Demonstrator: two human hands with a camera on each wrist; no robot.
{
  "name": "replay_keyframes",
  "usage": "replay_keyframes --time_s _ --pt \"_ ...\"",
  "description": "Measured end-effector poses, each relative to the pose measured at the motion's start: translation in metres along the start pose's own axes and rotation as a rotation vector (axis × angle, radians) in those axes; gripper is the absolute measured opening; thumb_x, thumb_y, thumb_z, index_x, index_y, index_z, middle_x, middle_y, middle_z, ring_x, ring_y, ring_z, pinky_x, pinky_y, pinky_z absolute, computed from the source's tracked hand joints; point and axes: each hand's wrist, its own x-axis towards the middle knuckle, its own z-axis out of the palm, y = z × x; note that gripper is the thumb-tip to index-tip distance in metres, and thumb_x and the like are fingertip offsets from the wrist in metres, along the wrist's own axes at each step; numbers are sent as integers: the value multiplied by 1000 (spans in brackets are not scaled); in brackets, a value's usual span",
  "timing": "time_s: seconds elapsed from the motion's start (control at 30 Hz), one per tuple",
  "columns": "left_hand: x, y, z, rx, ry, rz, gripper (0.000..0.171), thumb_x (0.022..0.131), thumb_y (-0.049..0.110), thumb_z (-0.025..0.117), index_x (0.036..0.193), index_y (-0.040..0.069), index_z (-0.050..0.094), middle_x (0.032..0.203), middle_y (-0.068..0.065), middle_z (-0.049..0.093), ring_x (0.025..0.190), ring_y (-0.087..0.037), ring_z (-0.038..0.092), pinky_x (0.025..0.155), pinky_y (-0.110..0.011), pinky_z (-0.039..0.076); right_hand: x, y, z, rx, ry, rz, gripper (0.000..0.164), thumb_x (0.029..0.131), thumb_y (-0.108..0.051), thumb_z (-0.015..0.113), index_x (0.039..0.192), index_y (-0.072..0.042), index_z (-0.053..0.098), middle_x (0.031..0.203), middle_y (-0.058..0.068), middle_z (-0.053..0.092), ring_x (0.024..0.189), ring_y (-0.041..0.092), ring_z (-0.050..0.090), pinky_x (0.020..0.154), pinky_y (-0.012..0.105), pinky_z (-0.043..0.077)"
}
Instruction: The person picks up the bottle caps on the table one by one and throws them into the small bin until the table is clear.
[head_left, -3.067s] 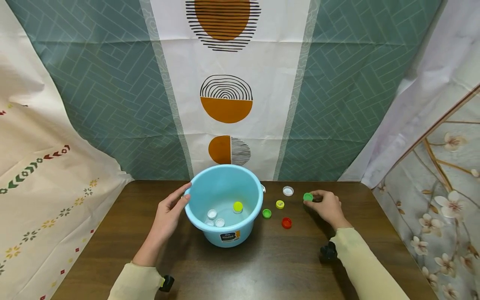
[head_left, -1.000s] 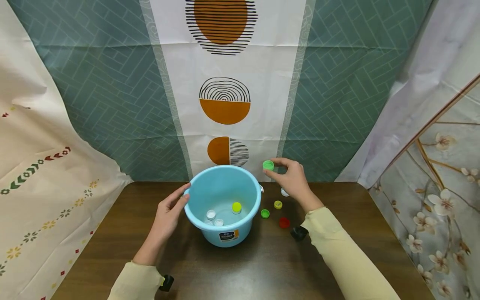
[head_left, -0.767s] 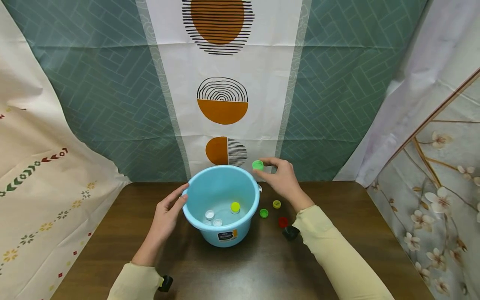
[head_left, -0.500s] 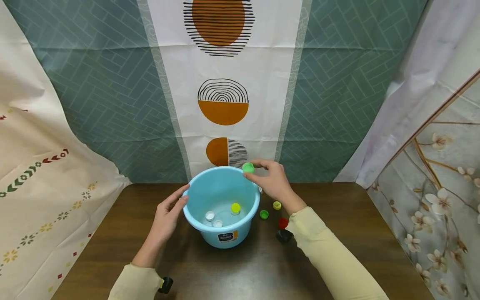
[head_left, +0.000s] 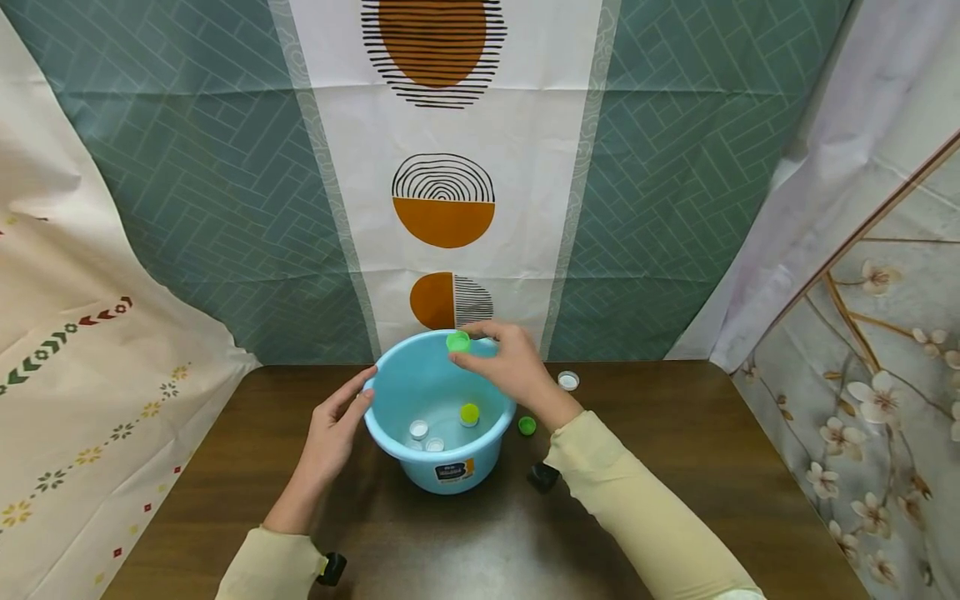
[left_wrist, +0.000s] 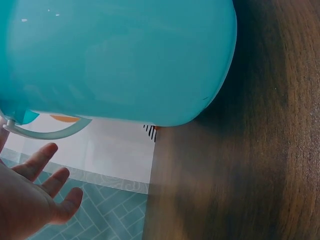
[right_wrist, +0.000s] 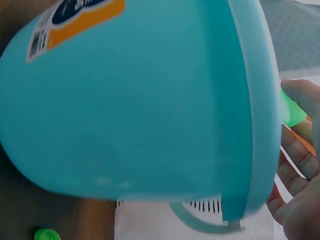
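Note:
A light blue bucket [head_left: 487, 457] stands upright on the table. My left hand [head_left: 326, 437] holds its left rim between thumb and fingers; in the left wrist view the other fingers [left_wrist: 59, 176] spread free of the wall, near the handle [left_wrist: 55, 132]. My right hand [head_left: 513, 367] pinches a green bottle cap [head_left: 458, 342] above the bucket's opening, toward its back rim. On the bucket's floor lie a yellow cap [head_left: 469, 414] and a few white caps [head_left: 418, 430], one partly hidden by the front rim.
Right of the bucket, a smaller green cap [head_left: 527, 426] and a white cap [head_left: 568, 381] lie on the dark wooden table [head_left: 675, 467]. My right forearm hides the table between them. A patterned cloth [head_left: 675, 208] hangs behind the table's back edge.
My right hand has picked up the green cap from the table's right side and carried it left over the bucket. Its arm now covers the red and yellow caps. The left hand stays put.

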Motion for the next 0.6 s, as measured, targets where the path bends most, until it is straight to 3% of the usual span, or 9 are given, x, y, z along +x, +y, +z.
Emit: replay_keyframes --time_s 0.2,0.43,0.6 --pt "1 0 0 0 -4 20 40 96 37 50 136 29 50 140 4 49 126 -12 48 89 -12 44 -3 -8 12 -15 -32 -21 44 76 -47 74 114 -28 66 120 -10 61 112 12 55 89 36 50" --pt "0 2 0 -28 1 -8 40 96 36 51 135 29 50 140 4 49 126 -13 48 87 -12 45 -3 -14 25 -21 -76 -21 39 76 -47 73 111 -30 67 112 -11 63 110 17 57 89 35 49" --pt "-5 19 -1 -37 -23 -24 40 96 33 52 135 25 50 141 1 49 127 -17 47 86 -13 45 -4 -17 34 -66 -107 -20 39 76 -51 72 111 -33 66 108 -17 64 108 6 55 92 35 46"
